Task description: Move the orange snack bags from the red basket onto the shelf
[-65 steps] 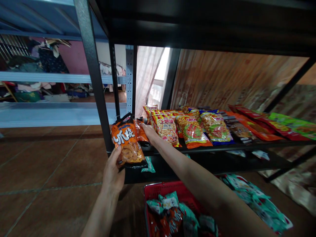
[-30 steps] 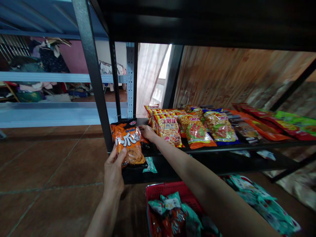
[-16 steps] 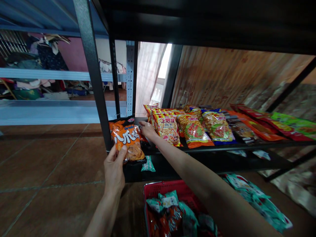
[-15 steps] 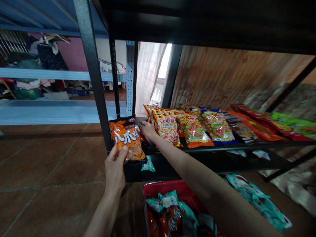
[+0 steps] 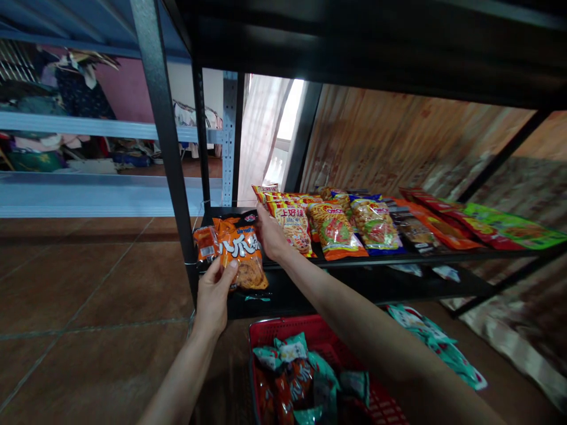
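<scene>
My left hand (image 5: 213,295) pinches the lower edge of an orange snack bag with white lettering (image 5: 243,251) at the left end of a black metal shelf (image 5: 398,258). My right hand (image 5: 270,233) reaches onto the shelf and grips the same bag's upper right edge. A second orange bag (image 5: 206,243) pokes out just left of it, behind the shelf post. To the right lies a row of snack bags, the nearest red and yellow (image 5: 292,224).
A red basket (image 5: 305,330) holding teal and red packets sits on the tiled floor below my arms. More teal packets (image 5: 436,351) lie under the shelf at right. A black upright post (image 5: 166,141) stands left of the bag. A blue-grey rack stretches behind at left.
The orange bag has shifted right and further onto the shelf. My right hand moved from behind it to its upper right edge. A second orange bag now shows at its left.
</scene>
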The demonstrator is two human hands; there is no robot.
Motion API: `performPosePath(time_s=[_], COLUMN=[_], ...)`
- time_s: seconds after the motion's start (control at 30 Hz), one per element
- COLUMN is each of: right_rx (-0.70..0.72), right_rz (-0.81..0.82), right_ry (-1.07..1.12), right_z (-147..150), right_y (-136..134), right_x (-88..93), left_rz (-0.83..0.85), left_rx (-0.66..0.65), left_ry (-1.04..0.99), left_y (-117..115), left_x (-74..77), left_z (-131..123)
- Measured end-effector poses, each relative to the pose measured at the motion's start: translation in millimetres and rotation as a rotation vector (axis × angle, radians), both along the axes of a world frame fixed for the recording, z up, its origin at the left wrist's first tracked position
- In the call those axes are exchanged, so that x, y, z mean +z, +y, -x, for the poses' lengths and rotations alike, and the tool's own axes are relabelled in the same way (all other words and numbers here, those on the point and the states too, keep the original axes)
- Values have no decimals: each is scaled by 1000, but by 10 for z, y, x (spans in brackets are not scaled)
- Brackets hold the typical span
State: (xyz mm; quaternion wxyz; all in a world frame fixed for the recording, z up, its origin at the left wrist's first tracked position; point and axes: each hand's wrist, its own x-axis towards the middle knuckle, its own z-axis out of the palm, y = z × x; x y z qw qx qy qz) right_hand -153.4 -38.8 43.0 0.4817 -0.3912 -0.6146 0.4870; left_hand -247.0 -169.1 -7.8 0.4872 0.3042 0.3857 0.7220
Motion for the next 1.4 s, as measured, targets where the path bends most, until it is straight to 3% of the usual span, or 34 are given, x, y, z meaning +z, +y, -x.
performPosePath(time_s=[0.13,0.43,0.57,0.7,0.87,1.17,1.4], right_rx=[126,164,102,127,146,128,128], right_rz=[114,245,284,251,199,191,203], right_ry=[275,378,404,373,296,239,243], right_z=[-44,-283,-365,-490,-663,-802,-841], right_y=[-115,-263,-297,-367,-486,-578,-502], right_x=[67,152,175,273,330,190,195], left_rz=[0,1,34,-2,-8,11,14], left_rx=[10,-117,-192,-242,-192,-159,-149], left_ry=[44,48,23,36,84,79,95], left_y=[-11,-165,-228,-248,-230,-219,-103], left_x=[-36,-41,70,261,418,248,265], left_z=[-16,-100,-147,-194,-334,-543,-584])
